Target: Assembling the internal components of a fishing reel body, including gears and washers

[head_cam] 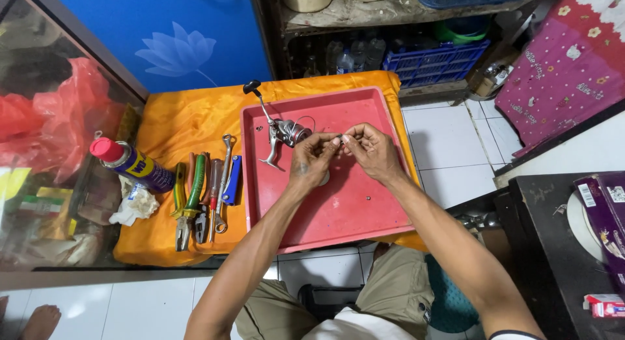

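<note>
Over a red plastic tray [364, 210] my left hand [312, 159] and my right hand [371, 150] meet fingertip to fingertip. Together they pinch a tiny metal part [340, 140], too small to make out. A silver fishing reel [281, 131] with a black-knobbed handle lies on the tray just left of my left hand. A small round washer-like piece [323, 178] and a tiny dark bit [368, 198] rest on the tray beneath my hands.
The tray sits on an orange cloth [176, 118] over a low table. Left of it lie pliers [185, 206], screwdrivers, a wrench [225, 170], a blue spray can with a red cap [130, 163] and a crumpled rag [133, 204]. Shelves with blue crates [433, 61] stand behind; a dark cabinet [553, 249] is at right.
</note>
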